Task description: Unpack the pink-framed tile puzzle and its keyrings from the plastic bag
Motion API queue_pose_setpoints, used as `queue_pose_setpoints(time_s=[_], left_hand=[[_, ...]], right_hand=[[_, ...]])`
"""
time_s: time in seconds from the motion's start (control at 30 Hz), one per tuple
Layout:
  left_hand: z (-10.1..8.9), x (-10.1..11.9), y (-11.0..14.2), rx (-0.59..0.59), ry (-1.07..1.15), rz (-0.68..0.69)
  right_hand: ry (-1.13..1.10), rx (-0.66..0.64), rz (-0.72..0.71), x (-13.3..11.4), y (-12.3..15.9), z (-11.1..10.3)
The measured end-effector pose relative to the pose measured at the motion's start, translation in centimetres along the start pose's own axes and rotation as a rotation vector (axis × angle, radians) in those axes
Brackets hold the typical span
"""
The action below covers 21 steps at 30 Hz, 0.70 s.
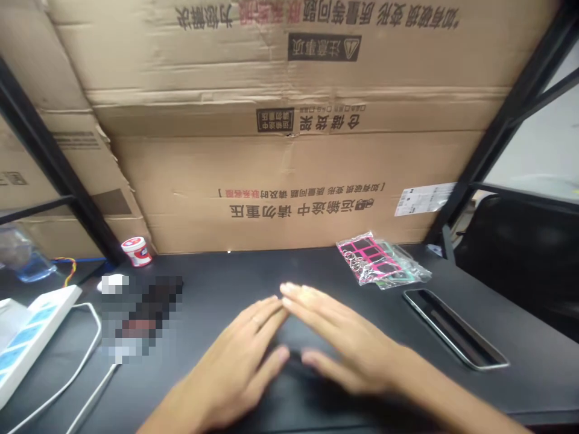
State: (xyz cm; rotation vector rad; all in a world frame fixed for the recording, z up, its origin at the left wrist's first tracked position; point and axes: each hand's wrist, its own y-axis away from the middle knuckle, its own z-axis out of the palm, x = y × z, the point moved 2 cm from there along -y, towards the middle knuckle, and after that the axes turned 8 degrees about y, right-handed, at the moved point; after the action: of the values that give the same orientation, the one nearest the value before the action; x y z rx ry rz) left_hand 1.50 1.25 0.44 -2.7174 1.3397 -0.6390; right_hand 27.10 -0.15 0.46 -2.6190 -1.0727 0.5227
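The left hand [239, 355] and right hand [350, 337] meet at the fingertips, the right's lapping over the left's, forming a peak that points at the cardboard [289, 160]. In each, the long fingers lie close together and the thumb is spread away; the thumb tips are apart, and nothing shows in either grip. Whether the palms rest on the desk [217, 277] I cannot tell. This contact, I judge, is best made with a light touch, level wrists and evenly matched fingertips, neither hand riding up on the other. The nearest loose things are the packets [375, 259], near the foot of the cardboard and right of its middle, and the phone [455, 328], farther out from the cardboard and farther right. Near the cardboard's left foot stands a tub [137, 252]; farther out from the cardboard on that side are a blurred dark thing [156, 304], a cable [100, 328] and a power strip [34, 337].
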Motion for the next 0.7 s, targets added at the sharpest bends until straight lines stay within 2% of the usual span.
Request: queue_pose_setpoints(time_s=[0.1,0.23,0.33,0.47,0.7], left_hand=[[1.8,-2.8,-4.8,-0.147,0.015,-0.043],[3.7,-5.5,-8.6,-0.195,0.024,-0.043],[3.8,-6.4,-9.4,-0.181,0.036,-0.012],[3.6,-7.1,-9.3,-0.151,0.029,0.029],[3.2,-6.9,-8.9,-0.186,0.020,0.026]], right_hand=[[0.005,-0.124,0.072,3.5,-2.2,2.2],[-0.009,-0.196,0.191,7.2,-3.3,5.2],[-0.002,-0.178,0.246,8.0,-3.0,5.7],[0.021,-0.140,0.204,7.8,-2.7,5.4],[-0.023,-0.099,0.234,7.5,-2.7,5.4]])
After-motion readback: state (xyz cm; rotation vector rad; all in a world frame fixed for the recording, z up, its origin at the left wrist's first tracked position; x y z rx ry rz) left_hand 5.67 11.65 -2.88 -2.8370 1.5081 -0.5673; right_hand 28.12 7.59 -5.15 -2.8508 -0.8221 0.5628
